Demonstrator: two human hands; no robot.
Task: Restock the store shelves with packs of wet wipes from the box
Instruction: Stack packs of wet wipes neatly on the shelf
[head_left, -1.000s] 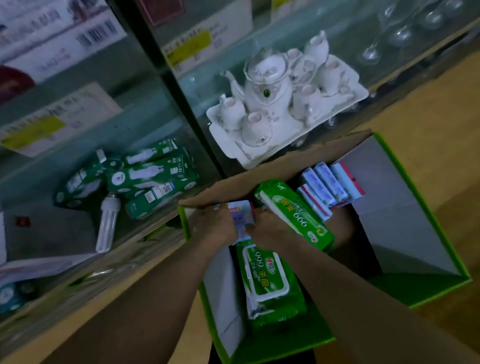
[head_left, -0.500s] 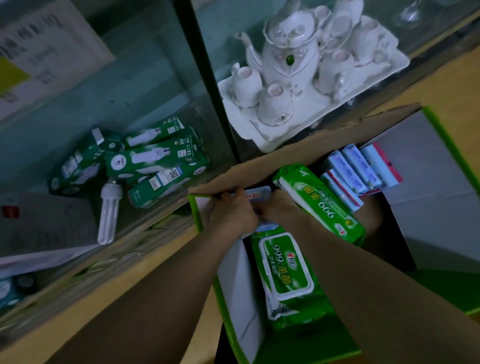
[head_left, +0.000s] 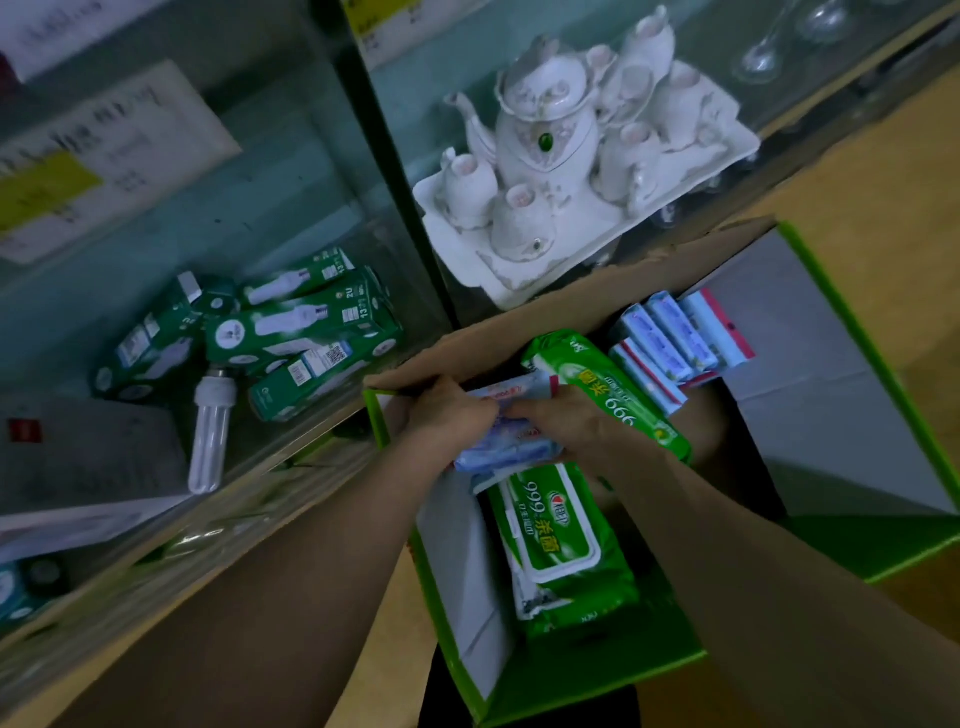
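An open cardboard box (head_left: 810, 374) with green-edged flaps stands on the floor against the glass shelves. Inside lie two large green wet-wipe packs: one flat (head_left: 556, 540) near me, one tilted (head_left: 618, 400) behind it. Several small light-blue packs (head_left: 670, 338) stand at the box's far side. My left hand (head_left: 441, 415) and my right hand (head_left: 566, 423) meet over the box's left part and together grip a bunch of small light-blue wipe packs (head_left: 506, 449); one more pack (head_left: 511, 388) shows above my fingers.
A glass shelf at the left holds green bulb cartons (head_left: 291, 332) and a bare white bulb (head_left: 210, 441). To the right of the dark frame post (head_left: 384, 156), a white porcelain tea set (head_left: 571, 156) sits on its tray. Wine glasses (head_left: 769, 57) stand at the top right.
Both hands have closed together on the small blue packs and lifted them a little above the flat green pack. The view has shifted closer to the box.
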